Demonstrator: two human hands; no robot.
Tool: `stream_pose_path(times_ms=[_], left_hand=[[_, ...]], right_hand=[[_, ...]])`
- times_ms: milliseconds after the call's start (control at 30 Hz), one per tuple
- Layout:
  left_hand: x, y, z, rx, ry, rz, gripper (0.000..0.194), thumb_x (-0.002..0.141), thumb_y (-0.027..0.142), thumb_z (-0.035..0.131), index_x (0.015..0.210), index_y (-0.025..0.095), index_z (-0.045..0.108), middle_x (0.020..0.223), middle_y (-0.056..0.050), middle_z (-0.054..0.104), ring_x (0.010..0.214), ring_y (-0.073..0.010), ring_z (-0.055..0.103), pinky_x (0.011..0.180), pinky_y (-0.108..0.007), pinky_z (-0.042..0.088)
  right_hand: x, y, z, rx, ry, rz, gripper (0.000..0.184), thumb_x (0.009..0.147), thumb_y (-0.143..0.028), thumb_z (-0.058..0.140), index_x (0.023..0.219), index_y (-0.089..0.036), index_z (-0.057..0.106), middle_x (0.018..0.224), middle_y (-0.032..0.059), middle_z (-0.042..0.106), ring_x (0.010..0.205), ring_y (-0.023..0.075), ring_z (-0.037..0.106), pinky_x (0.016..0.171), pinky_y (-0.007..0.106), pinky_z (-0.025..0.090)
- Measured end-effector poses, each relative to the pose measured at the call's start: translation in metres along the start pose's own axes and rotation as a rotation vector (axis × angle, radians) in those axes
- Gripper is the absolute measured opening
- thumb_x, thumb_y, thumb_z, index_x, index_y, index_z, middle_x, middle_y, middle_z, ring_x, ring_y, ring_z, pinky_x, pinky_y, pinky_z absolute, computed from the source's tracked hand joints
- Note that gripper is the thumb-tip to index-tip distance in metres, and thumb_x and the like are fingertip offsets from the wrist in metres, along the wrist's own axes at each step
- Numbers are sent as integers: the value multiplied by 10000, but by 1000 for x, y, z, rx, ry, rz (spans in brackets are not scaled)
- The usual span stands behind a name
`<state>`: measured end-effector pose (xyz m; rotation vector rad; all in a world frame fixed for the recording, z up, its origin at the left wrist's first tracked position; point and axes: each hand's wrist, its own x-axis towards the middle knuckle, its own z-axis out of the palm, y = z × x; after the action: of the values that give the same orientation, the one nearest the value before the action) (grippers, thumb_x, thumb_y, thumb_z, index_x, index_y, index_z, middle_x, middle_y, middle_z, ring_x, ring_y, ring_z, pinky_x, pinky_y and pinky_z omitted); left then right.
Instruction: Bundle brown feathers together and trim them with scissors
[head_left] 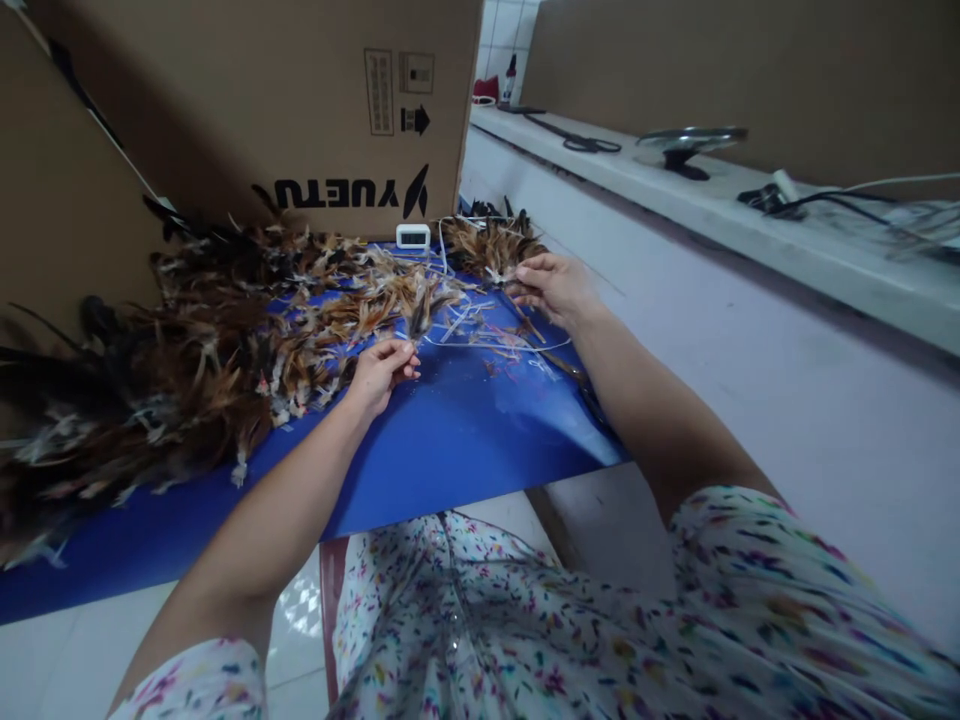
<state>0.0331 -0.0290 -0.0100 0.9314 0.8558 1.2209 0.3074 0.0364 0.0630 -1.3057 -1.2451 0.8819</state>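
Note:
Between the thumb and fingers of my left hand (384, 375) is a small tuft of feathers (420, 318), its dark tips pointing up and away from me. A thin white strand (499, 347) runs rightward from near this tuft across the blue tabletop (450, 430). My right hand (556, 287) is closed, its fingertips at the pale end of a brown feather bundle (491, 245). What those fingers pinch is too small to make out. Loose brown feathers (382, 300) and pale quill scraps lie between and beyond my hands.
Feather bundles (187, 370) cover the table's left side. A large cardboard box (247, 100) stands behind, with a small white digital clock (413, 236) before it. On the right ledge (637, 170) are scissors (592, 144), a round glass-topped stand (690, 140) and cables (817, 205).

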Motion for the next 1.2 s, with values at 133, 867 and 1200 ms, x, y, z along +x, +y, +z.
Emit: stream_pose_path(times_ms=[133,867,1200], left_hand=[[1,0,1,-19,13,0,255,629,287,811,671,122,622,585,8,619,458,-50,505,550,-232,534],[5,2,-3,-70,105,30,216,675,274,787,686,143,615,588,28,605,465,-43,489,552,-213,525],[6,2,-4,-55,94,30,192,706,257,767,685,148,610,600,28,600,461,-42,487,555,-216,524]], right_hand=[[-4,-7,7,-15,37,-27,149,816,-265,668,790,-215,530,696,-4,639,636,134,658,626,286,569],[-15,-28,97,-122,-263,-288,180,758,-330,707,881,-209,653,766,9,672,724,147,632,661,280,531],[-1,41,63,-932,-308,-172,68,751,-203,670,725,-159,715,775,51,725,772,176,661,713,258,470]])
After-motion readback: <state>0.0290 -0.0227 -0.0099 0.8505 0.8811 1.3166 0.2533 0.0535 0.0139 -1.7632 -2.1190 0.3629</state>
